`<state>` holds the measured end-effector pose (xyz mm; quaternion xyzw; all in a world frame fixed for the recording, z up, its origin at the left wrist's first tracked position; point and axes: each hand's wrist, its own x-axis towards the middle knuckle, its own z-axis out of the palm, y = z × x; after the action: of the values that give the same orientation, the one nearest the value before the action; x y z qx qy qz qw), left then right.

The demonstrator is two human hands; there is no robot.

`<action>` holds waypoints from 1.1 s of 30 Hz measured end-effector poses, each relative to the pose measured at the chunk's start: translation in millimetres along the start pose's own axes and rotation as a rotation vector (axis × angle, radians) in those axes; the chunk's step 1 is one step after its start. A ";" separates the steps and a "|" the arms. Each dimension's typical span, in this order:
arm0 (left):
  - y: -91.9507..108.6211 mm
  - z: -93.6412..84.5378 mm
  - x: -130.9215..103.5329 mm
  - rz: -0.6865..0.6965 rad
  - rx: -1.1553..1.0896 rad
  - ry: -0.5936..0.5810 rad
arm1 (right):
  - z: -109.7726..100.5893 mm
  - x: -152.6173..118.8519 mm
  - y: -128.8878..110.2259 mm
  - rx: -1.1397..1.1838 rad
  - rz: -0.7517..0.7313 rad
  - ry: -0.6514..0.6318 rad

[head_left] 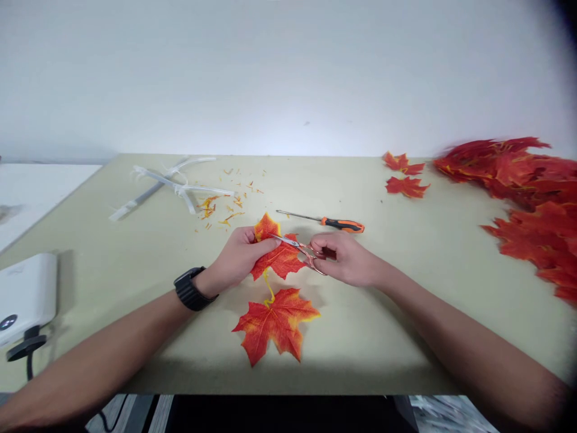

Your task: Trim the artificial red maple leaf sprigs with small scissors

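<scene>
The left hand (pixel 237 255) pinches a red-orange maple leaf (pixel 279 255) between its fingers above the middle of the worktop (pixel 180 349), while the fingers of the right hand (pixel 347 258) are curled through the handles of a small pair of scissors (pixel 297 243) whose blades lie across that leaf. A yellow stem (pixel 269 285) joins it to a second leaf (pixel 274 322) nearer the front edge. Just beyond the hands lies an orange-and-black screwdriver (pixel 342 225), with yellow-orange scraps (pixel 208 207) and clear plastic strips (pixel 169 183) farther left and heaped red leaves (pixel 518 168) far right.
</scene>
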<state>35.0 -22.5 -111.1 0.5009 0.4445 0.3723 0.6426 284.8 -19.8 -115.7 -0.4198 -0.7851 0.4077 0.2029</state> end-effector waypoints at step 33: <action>-0.6 2.6 -1.2 0.005 0.112 0.043 | -0.8 0.1 -6.5 -0.172 -0.024 0.037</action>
<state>37.1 -24.5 -111.2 0.5291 0.4773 0.3589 0.6029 282.1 -21.4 -110.0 -0.4338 -0.8183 0.3283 0.1855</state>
